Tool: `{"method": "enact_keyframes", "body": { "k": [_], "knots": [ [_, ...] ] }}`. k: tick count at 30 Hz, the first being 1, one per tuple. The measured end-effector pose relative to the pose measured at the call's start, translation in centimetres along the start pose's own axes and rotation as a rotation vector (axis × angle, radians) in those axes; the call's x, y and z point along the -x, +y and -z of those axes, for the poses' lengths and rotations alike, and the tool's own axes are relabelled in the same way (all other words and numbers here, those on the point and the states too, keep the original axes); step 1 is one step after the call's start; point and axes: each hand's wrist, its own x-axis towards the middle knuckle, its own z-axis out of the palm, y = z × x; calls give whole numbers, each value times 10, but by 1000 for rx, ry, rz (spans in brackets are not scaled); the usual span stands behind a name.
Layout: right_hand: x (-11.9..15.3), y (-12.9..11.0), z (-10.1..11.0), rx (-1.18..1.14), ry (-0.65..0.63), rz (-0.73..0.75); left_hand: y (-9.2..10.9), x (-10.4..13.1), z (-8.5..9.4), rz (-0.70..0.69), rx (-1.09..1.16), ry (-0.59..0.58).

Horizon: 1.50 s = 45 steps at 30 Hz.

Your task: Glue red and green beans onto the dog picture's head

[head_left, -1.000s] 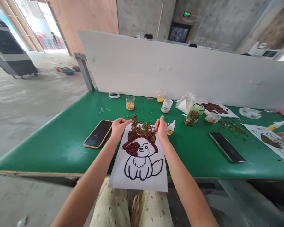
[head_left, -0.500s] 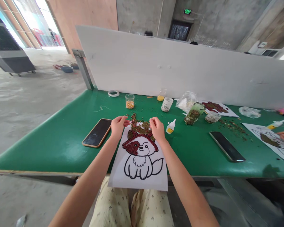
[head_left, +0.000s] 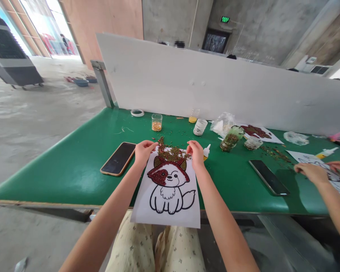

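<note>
A paper sheet [head_left: 143, 211] with a cartoon fox outline lies in front of me, its near end over the table edge. Small dark red grains cover parts of the fox's head, and green ones fill the ears. Loose green and red grains [head_left: 172, 154] are heaped across the sheet's top. My left hand [head_left: 144, 153] pinches the upper left corner. At the upper right corner, my right hand [head_left: 196, 153] has its thumb and fingers closed on the paper. A white glue bottle [head_left: 206, 150] stands just behind the right hand, partly hidden by it.
Phones lie at left [head_left: 118, 158] and right [head_left: 268, 177] on the green table [head_left: 68, 162]. A cup of yellow grains [head_left: 156, 123], a clear jar [head_left: 200, 127] and a tilted green jar [head_left: 231, 139] stand farther back. Another person's hand [head_left: 313, 173] reaches over a drawing at right. A white partition [head_left: 158, 75] rises behind.
My right hand has shifted outward to the sheet's corner and now covers part of the glue bottle. The neighbour's arm has come in from the right.
</note>
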Motion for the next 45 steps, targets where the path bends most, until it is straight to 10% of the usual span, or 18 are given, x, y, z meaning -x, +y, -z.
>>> {"method": "enact_keyframes", "body": {
  "k": [18,34,40,45],
  "knots": [
    [-10,-1,8,-253,-6,-321,-2,-4,-2,-61,96,20],
    [-6,-2,5,-65,-48,-239,1,-1,-5,-38,162,65],
    [10,3,-5,639,-71,341,0,-2,-1,-6,198,139],
    [-3,10,-34,1232,-465,599,-3,-2,0,-33,251,161]
  ]
}}
